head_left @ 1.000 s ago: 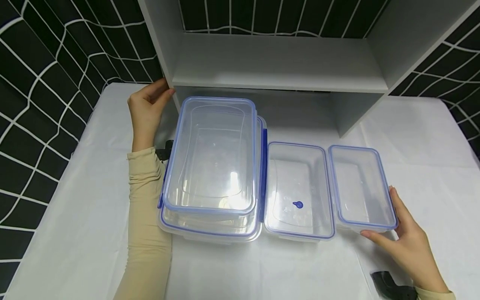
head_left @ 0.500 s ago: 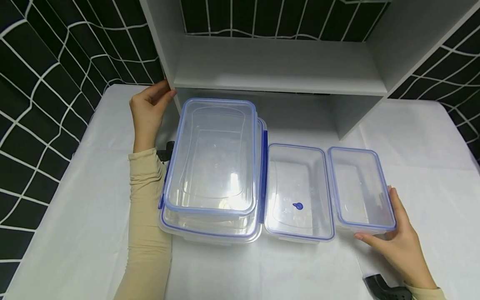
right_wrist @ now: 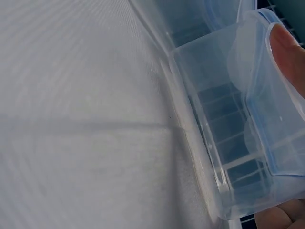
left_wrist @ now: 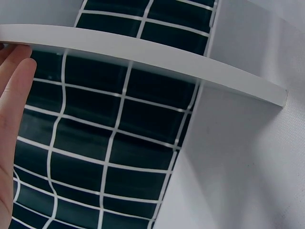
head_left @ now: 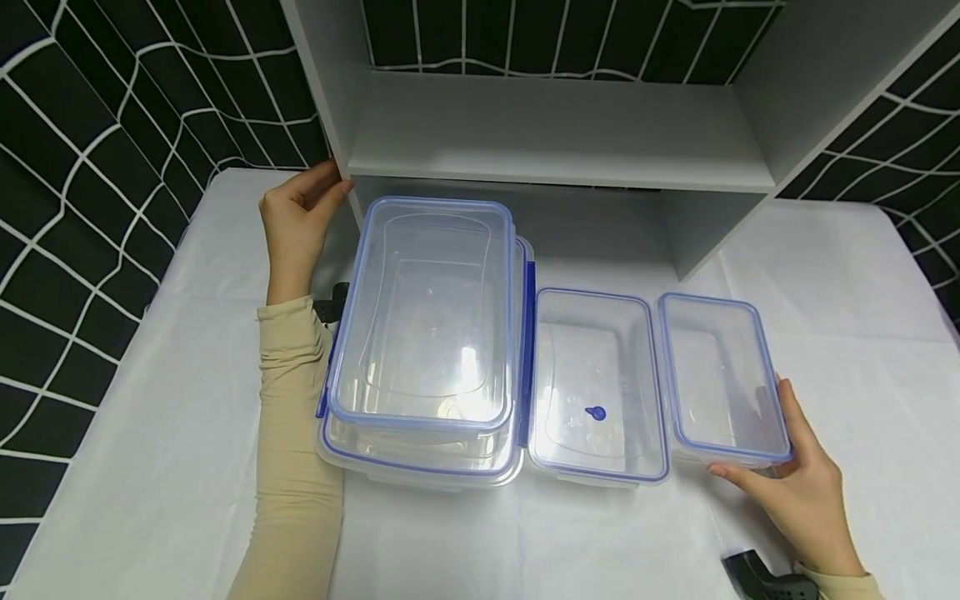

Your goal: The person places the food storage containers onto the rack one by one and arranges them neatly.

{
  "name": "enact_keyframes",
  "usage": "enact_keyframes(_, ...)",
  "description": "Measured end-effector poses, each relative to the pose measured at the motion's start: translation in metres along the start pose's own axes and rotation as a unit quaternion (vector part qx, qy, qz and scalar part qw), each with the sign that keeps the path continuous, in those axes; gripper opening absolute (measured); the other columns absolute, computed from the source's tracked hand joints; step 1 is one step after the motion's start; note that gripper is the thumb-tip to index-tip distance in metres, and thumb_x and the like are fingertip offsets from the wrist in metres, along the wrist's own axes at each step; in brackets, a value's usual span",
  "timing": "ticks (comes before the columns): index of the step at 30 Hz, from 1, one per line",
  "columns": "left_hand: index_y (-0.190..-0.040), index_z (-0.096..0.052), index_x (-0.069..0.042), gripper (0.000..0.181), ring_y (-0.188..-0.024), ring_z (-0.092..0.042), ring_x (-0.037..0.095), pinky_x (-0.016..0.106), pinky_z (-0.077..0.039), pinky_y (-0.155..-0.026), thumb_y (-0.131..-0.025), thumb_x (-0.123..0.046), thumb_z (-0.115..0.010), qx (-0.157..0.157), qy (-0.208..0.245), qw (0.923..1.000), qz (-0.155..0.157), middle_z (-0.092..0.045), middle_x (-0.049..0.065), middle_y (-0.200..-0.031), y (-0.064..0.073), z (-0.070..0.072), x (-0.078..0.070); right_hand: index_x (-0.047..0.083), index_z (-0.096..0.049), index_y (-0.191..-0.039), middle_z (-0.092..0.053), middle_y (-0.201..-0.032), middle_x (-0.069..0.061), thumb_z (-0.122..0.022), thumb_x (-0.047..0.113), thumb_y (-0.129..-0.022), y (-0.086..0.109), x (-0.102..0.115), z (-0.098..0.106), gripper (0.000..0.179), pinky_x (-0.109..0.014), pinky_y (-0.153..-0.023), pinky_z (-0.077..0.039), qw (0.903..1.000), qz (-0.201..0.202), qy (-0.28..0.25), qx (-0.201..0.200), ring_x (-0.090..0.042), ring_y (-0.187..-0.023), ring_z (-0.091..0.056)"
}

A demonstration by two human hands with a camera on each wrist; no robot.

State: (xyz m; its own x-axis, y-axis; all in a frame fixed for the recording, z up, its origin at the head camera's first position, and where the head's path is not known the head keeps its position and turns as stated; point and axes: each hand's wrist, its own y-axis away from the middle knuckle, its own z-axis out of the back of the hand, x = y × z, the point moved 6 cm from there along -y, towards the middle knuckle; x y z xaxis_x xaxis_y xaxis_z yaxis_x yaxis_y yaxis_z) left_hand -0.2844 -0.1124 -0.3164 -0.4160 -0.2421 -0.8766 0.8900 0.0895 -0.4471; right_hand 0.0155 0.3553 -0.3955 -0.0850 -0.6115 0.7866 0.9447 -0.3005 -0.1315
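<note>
My left hand (head_left: 296,229) is at the left side panel (head_left: 321,100) of a grey-white shelf unit. Its thumb and fingers meet at the panel's front edge, which the left wrist view shows as a pale board (left_wrist: 143,52) beside the fingertips. My right hand (head_left: 798,487) grips the near right corner of a small clear food container (head_left: 723,375) with a blue rim. The thumb lies along its near side and the fingers along its right side. In the right wrist view the container (right_wrist: 228,109) sits between thumb and fingers.
A medium clear container (head_left: 592,350) with a blue valve stands left of the small one. Further left, a clear container (head_left: 423,308) is stacked on a larger one (head_left: 420,454) with blue clips (head_left: 528,358). White cloth (head_left: 562,550) covers the table; dark white-lined walls (head_left: 75,250) surround it.
My right hand has shifted slightly left along the small container, which has barely moved. The left hand stays at the panel.
</note>
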Motion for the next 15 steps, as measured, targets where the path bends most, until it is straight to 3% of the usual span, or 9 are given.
enact_keyframes(5, -0.111, -0.067, 0.005, 0.029, -0.098, -0.066, 0.022, 0.023, -0.053, -0.084, -0.085, -0.007, -0.071, 0.001, -0.007, 1.0000, 0.004, -0.068, 0.014, -0.109, 0.0003, 0.0003, 0.0008, 0.021, -0.018, -0.150, -0.018, -0.155, -0.014, -0.077, -0.024, -0.057, -0.0005, 0.0012, -0.0010, 0.119, -0.002, -0.088, -0.038, 0.9994, 0.004, -0.032, -0.013, -0.020, -0.137, -0.028)
enact_keyframes(15, -0.110, -0.067, 0.006, 0.029, -0.098, -0.066, 0.022, 0.022, -0.053, -0.084, -0.085, -0.007, -0.071, 0.001, -0.009, 0.9999, 0.005, -0.068, 0.015, -0.108, -0.0003, 0.0001, 0.0006, 0.012, -0.025, -0.149, -0.023, -0.153, -0.017, -0.072, -0.033, -0.052, -0.0013, 0.0024, 0.0020, 0.117, -0.007, -0.093, -0.040, 0.9905, -0.005, -0.129, -0.049, -0.018, -0.135, -0.035)
